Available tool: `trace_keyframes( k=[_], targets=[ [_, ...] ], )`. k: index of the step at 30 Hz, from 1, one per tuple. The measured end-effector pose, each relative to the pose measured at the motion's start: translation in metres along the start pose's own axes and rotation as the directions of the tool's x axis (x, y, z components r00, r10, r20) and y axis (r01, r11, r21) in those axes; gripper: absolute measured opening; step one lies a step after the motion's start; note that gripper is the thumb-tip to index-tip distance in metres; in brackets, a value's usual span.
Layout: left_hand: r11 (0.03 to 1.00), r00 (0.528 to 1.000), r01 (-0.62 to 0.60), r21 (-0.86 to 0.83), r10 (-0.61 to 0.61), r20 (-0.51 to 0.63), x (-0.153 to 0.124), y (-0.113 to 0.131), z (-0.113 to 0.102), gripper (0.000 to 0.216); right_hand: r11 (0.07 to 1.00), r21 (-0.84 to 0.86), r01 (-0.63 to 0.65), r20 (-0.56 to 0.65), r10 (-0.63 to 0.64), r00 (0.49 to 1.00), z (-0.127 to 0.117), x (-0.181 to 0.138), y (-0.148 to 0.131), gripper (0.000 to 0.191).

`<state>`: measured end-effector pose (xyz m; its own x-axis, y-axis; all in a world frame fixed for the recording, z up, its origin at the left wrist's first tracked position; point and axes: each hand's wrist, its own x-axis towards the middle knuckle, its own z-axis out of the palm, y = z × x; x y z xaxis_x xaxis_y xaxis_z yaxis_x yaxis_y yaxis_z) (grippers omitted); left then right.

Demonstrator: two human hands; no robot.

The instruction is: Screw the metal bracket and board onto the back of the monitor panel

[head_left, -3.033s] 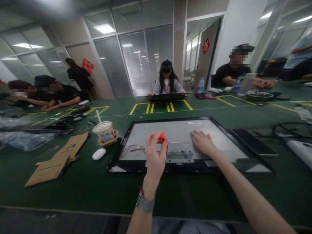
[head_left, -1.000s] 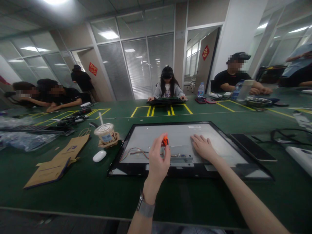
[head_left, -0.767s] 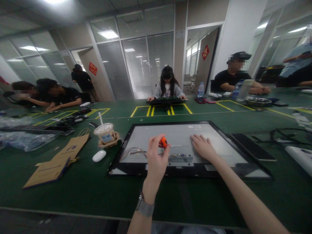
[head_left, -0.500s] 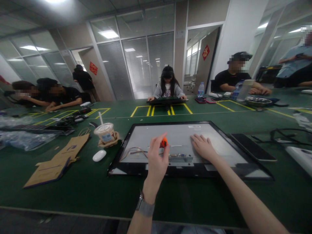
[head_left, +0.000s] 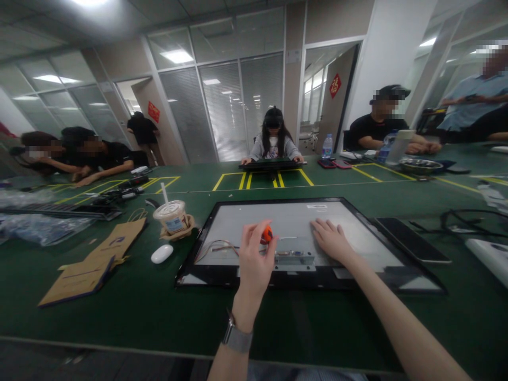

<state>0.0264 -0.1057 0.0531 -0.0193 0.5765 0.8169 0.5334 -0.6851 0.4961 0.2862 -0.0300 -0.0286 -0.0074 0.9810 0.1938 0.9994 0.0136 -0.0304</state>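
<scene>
A large monitor panel (head_left: 273, 217) lies on the green table in front of me, its grey metal back up inside a black frame. My left hand (head_left: 256, 254) is closed over the panel's left-centre, with fingertips and thumb around an orange-and-black screwdriver handle (head_left: 267, 234). The shaft of that screwdriver cannot be made out. Just right of this hand is a metal bracket with connector ports (head_left: 294, 256) near the panel's front edge. Thin wires (head_left: 222, 244) run left of the hand. My right hand (head_left: 331, 239) rests flat on the panel's right half, fingers stretched out.
Left of the panel are a drink cup (head_left: 171, 217) in a cardboard holder, a white mouse (head_left: 162, 254) and a flattened paper bag (head_left: 97, 259). A black phone-like slab (head_left: 410, 239) and cables (head_left: 472, 219) lie to the right. A co-worker (head_left: 273, 137) sits opposite.
The orange screwdriver handle has turned slightly in my left fingers and shows more. My right hand stays still. In the background, the standing person at left moved right; the one at right shifted left.
</scene>
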Motion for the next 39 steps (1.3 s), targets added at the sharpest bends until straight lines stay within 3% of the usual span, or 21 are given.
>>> trace_keyframes(
  k=[6, 14, 21, 24, 30, 33, 36, 39],
  targets=[
    [0.999, 0.995, 0.047, -0.026, -0.045, 0.088, 0.0, 0.003, -0.002, 0.043, 1.0, -0.015, -0.002, -0.001, 0.002, 1.0, 0.001, 0.0, 0.0, 0.05],
    [0.999, 0.999, 0.001, 0.039, 0.001, -0.036, 0.0, -0.001, 0.0, 0.03, 1.0, -0.014, -0.01, 0.002, 0.01, 1.0, 0.001, 0.001, 0.0, 0.05],
    [0.997, 0.99, 0.071, 0.02, -0.073, 0.117, 0.0, 0.002, -0.003, 0.047, 1.0, -0.027, -0.009, 0.004, 0.009, 1.0, 0.001, 0.0, 0.0, 0.051],
    [0.997, 0.996, 0.066, 0.048, -0.069, 0.062, 0.0, 0.002, -0.002, 0.048, 1.0, -0.021, 0.0, -0.005, 0.0, 1.0, 0.002, 0.001, 0.001, 0.051],
    [0.995, 0.985, -0.01, 0.1, 0.027, -0.171, -0.001, -0.003, 0.0, 0.042, 1.0, 0.011, 0.009, -0.002, -0.009, 1.0, 0.003, 0.001, 0.003, 0.052],
    [0.995, 0.976, 0.018, 0.095, 0.003, -0.217, 0.002, -0.008, -0.003, 0.047, 1.0, 0.018, 0.01, -0.009, -0.01, 1.0, 0.003, 0.001, 0.003, 0.051],
    [0.976, 0.996, -0.03, 0.215, 0.048, -0.079, 0.017, -0.012, -0.01, 0.041, 1.0, 0.003, 0.01, -0.01, -0.01, 1.0, 0.004, 0.001, 0.003, 0.05],
    [0.919, 0.968, -0.122, 0.375, 0.028, 0.248, 0.037, -0.021, -0.016, 0.044, 1.0, 0.002, 0.01, -0.008, -0.01, 1.0, 0.002, 0.0, 0.001, 0.05]
  ],
)
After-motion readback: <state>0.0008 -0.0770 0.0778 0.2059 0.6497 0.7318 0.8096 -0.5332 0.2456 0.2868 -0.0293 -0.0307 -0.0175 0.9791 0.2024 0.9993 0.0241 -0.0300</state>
